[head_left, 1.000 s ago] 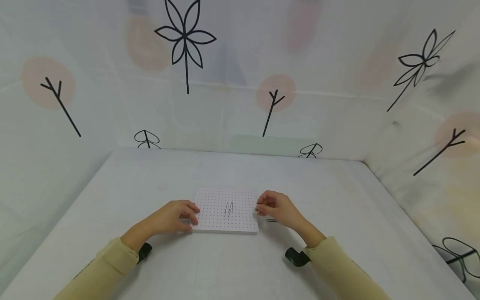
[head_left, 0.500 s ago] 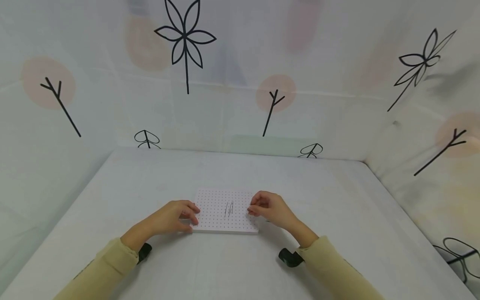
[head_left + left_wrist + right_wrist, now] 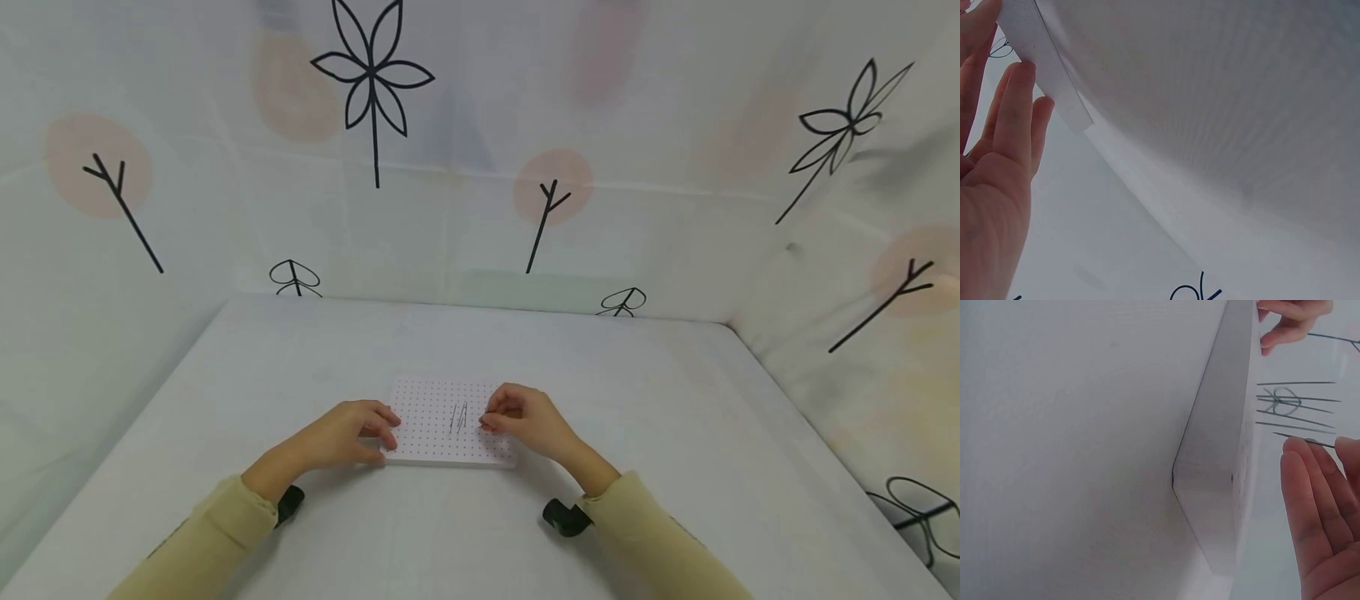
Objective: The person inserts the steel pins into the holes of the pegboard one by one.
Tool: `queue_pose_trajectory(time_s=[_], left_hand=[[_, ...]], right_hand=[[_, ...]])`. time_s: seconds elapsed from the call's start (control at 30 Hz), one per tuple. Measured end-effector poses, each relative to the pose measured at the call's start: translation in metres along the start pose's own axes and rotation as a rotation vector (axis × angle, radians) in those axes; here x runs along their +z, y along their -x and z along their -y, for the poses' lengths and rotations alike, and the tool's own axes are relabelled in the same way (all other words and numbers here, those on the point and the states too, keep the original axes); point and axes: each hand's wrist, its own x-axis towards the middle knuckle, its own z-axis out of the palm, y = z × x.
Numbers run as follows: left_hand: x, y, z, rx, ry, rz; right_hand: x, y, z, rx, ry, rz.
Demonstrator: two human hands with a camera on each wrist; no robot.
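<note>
Pinching a thin dark pin [image 3: 1290,435] between thumb and fingertips, your right hand [image 3: 525,417] hung above the right-hand part of the perforated white board [image 3: 420,433]. The relation that seemed to matter most was sideways: the cluster of standing pins [image 3: 1294,383] lay just to the left of those fingertips, near the middle of the board, and your right hand was the nearer of the two. Seen from the right wrist, the held pin's long axis ran close to parallel with the standing ones, its free end toward the board's holed face and, in that view, apart from it. Which hole that end was over could not be told.

Your left hand [image 3: 351,429] had its fingers extended and a little spread, tips touching the board's left edge, with the thumb by the near left corner.

As for looks, the held pin was slim, straight and dark, its rear end lost behind your thumb. The standing pins resembled it in thinness and color, several in a loose row, some leaning slightly. The board was a flat slab with a regular grid of small dark holes, lying on the white tabletop [image 3: 315,350].
</note>
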Motion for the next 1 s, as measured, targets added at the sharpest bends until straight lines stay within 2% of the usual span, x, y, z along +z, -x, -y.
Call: queue_pose_trajectory(time_s=[0.27, 0.6, 1.0], left_hand=[[0.000, 0.000, 0.000, -0.015, 0.004, -0.002], [-0.001, 0.000, 0.001, 0.018, 0.002, 0.000], [-0.001, 0.000, 0.002, 0.016, -0.005, 0.002]], right_hand=[[0.007, -0.003, 0.001, -0.025, -0.013, 0.004], [0.013, -0.005, 0.009, -0.013, 0.002, 0.012], [0.017, -0.009, -0.002, -0.001, 0.064, 0.030]])
